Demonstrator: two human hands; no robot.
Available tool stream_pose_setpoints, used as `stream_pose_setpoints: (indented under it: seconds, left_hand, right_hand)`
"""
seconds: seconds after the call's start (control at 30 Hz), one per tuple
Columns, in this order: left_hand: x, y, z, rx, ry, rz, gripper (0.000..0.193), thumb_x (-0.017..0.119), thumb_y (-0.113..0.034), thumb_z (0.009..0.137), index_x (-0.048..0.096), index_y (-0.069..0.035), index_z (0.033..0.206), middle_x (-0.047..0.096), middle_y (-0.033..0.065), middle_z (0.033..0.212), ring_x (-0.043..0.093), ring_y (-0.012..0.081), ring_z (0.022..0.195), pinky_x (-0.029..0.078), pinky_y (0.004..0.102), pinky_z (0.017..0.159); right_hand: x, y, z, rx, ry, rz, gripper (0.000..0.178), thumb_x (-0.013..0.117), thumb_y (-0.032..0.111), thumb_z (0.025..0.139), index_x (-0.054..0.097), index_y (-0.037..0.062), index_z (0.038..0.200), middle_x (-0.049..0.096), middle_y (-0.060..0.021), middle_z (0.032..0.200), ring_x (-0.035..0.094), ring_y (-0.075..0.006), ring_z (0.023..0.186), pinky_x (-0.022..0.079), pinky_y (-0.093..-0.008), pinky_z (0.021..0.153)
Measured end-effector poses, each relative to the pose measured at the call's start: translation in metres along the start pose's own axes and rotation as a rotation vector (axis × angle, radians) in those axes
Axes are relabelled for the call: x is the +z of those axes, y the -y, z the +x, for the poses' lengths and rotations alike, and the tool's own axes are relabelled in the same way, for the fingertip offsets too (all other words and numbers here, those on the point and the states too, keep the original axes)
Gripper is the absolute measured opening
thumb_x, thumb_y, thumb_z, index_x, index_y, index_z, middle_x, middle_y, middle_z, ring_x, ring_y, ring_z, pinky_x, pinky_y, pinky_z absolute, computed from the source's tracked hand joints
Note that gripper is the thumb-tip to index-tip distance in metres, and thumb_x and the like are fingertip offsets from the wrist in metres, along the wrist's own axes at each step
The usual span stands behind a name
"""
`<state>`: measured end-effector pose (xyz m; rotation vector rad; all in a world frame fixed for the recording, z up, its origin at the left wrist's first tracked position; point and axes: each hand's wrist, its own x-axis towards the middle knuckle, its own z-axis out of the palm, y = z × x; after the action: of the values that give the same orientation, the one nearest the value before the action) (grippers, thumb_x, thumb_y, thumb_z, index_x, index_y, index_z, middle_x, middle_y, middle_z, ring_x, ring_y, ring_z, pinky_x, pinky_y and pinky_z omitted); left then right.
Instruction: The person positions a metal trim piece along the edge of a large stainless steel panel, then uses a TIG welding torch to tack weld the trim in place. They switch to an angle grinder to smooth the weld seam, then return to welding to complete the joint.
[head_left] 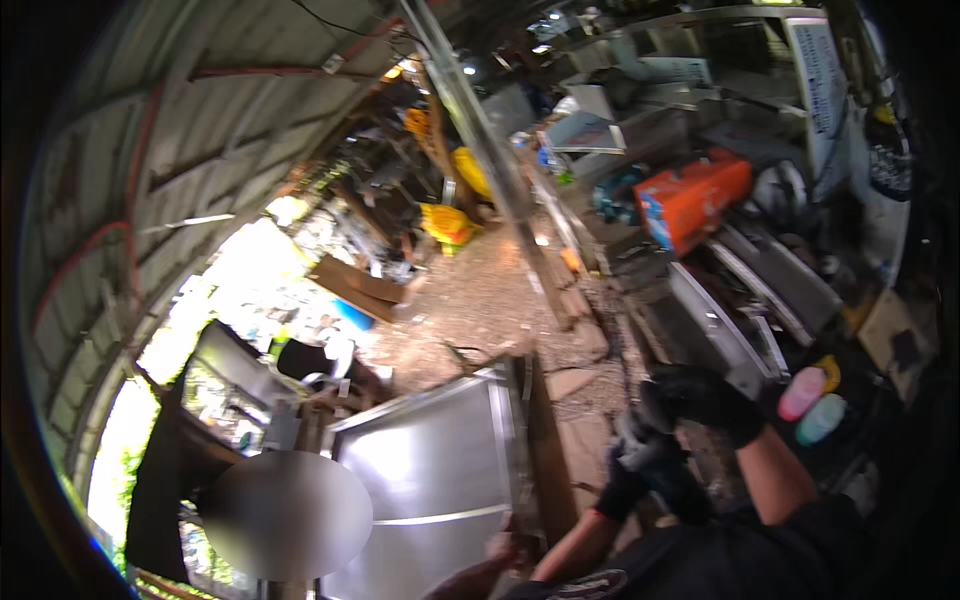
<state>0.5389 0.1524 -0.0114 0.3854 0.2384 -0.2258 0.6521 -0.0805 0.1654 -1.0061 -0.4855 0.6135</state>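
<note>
Both of my hands wear black gloves and meet low on the right side of the head view. My left hand (622, 488) is closed around a grey and dark hand-held power tool (642, 445); blur hides its exact kind. From the right, my right hand (708, 400) reaches over with bent fingers closed at the tool's upper grey end. To the left of my hands stands a framed metal panel (420, 465) with a shiny grey sheet. Another person's bare hand (508, 545) is at the panel's lower right edge.
An orange box (692, 200) lies among cluttered metal pieces at the right. Pink (801, 393) and teal (821, 420) bottles stand beside my right forearm. A metal post (490, 150) rises ahead. Cardboard (355, 288) lies on the dirt floor (460, 290).
</note>
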Motion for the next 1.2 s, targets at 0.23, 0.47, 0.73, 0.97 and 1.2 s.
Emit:
stream_pose_setpoints:
  seconds: [0.23, 0.47, 0.73, 0.97, 1.2]
  left_hand:
    - [0.064, -0.006, -0.009, -0.100, 0.384, -0.132, 0.091, 0.053, -0.062, 0.081, 0.042, -0.007, 0.153, 0.053, 0.0252, 0.145, 0.055, 0.0458, 0.130, 0.043, 0.0603, 0.112]
    - [0.057, -0.001, -0.007, 0.097, 0.197, 0.101, 0.086, 0.058, -0.058, 0.085, 0.043, -0.010, 0.154, 0.056, 0.0222, 0.143, 0.058, 0.0420, 0.127, 0.046, 0.0564, 0.110]
    - [0.095, 0.005, -0.014, -0.058, 0.346, -0.073, 0.091, 0.058, -0.066, 0.085, 0.043, -0.005, 0.151, 0.055, 0.0229, 0.144, 0.058, 0.0403, 0.129, 0.046, 0.0551, 0.111]
    - [0.090, -0.004, -0.016, -0.009, 0.367, -0.114, 0.087, 0.056, -0.064, 0.087, 0.045, -0.007, 0.151, 0.053, 0.0219, 0.146, 0.055, 0.0411, 0.131, 0.045, 0.0567, 0.111]
    - [0.073, 0.012, -0.008, -0.045, 0.281, -0.056, 0.076, 0.053, -0.058, 0.090, 0.050, -0.005, 0.144, 0.059, 0.0211, 0.133, 0.060, 0.0380, 0.118, 0.049, 0.0544, 0.105]
  right_hand:
    - [0.016, -0.046, 0.014, -0.150, -0.225, -0.056, 0.035, 0.059, 0.021, 0.103, 0.063, -0.0008, 0.130, 0.071, -0.0055, 0.109, 0.069, -0.0157, 0.099, 0.056, -0.0312, 0.088]
    - [0.004, -0.049, -0.002, -0.166, -0.170, -0.168, 0.031, 0.064, 0.011, 0.101, 0.062, 0.0002, 0.130, 0.068, -0.0060, 0.120, 0.067, -0.0138, 0.106, 0.057, -0.0297, 0.088]
    - [0.007, -0.032, 0.000, -0.181, -0.114, 0.147, 0.022, 0.068, 0.012, 0.097, 0.069, 0.0039, 0.117, 0.069, -0.0018, 0.108, 0.066, -0.0089, 0.093, 0.054, -0.0249, 0.077]
    - [0.003, -0.016, 0.001, -0.183, -0.133, -0.502, 0.025, 0.073, 0.015, 0.097, 0.068, 0.0046, 0.118, 0.069, -0.0035, 0.104, 0.066, -0.0115, 0.094, 0.054, -0.0279, 0.077]
    - [0.022, 0.006, -0.004, -0.197, -0.229, -0.527, 0.044, 0.064, 0.012, 0.100, 0.056, -0.0012, 0.142, 0.063, -0.0123, 0.136, 0.063, -0.0184, 0.119, 0.052, -0.0325, 0.101]
